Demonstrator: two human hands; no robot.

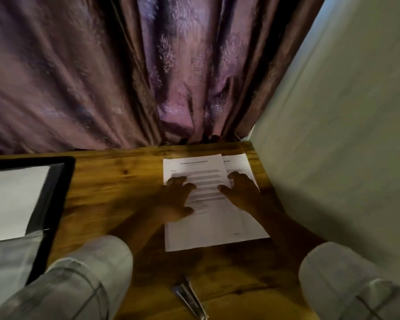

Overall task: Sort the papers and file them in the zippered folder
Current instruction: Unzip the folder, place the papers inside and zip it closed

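Squaring the papers: your left hand and right hand press flat, gripping nothing; next, probably lift them toward the folder.

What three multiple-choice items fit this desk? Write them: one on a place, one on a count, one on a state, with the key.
1. Where does the zippered folder lie on the table?
A. Left of the papers
B. Right of the papers
C. On top of the papers

2. How many hands rest on the papers?
A. None
B. One
C. Two

3. What state is the folder in?
A. Zipped shut
B. Open, with a white sheet inside
C. Standing upright

Key:
1 A: its black rim shows at the table's left side, apart from the papers.
2 C: the left hand and the right hand both press on the sheets.
3 B: the white sheet lies bare within the rim.
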